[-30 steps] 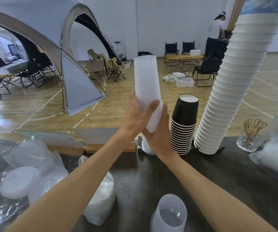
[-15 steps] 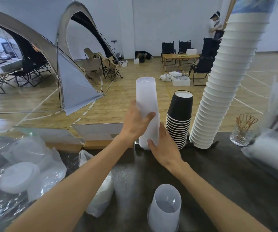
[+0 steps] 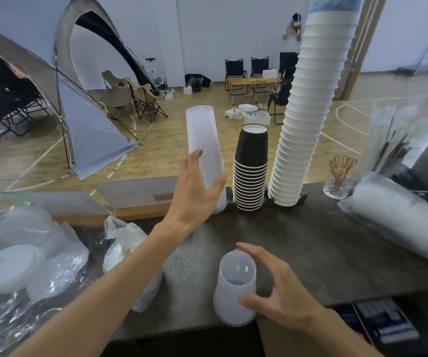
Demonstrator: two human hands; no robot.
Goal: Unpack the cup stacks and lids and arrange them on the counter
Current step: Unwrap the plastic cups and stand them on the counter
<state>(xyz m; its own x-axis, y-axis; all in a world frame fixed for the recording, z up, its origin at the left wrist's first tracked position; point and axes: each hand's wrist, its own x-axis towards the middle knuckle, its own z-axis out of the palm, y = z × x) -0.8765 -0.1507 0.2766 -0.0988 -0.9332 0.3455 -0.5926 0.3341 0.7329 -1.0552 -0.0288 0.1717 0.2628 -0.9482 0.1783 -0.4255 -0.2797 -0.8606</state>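
Note:
A tall stack of frosted plastic cups point(image 3: 202, 140) stands upside down at the counter's far edge. My left hand point(image 3: 195, 194) is in front of it with straight, spread fingers that touch its side. Right of it stand a black paper cup stack point(image 3: 250, 176) and a very tall white paper cup stack point(image 3: 303, 119). Near the front edge, a short frosted cup stack point(image 3: 234, 282) sits mouth up. My right hand point(image 3: 280, 292) curves round it, thumb on the near wall and index fingertip at the far rim.
Crumpled clear bags with white lids point(image 3: 12, 264) lie at the left, and a smaller bag point(image 3: 123, 243) lies beside my left forearm. A wrapped sleeve of cups point(image 3: 398, 217) lies on the dark counter point(image 3: 318, 248) at right, behind it a glass of picks point(image 3: 339, 181).
The tall frosted stack came down onto the counter beside the black cups. My left hand loosened its grip on it. My right hand left it and moved back to the short stack.

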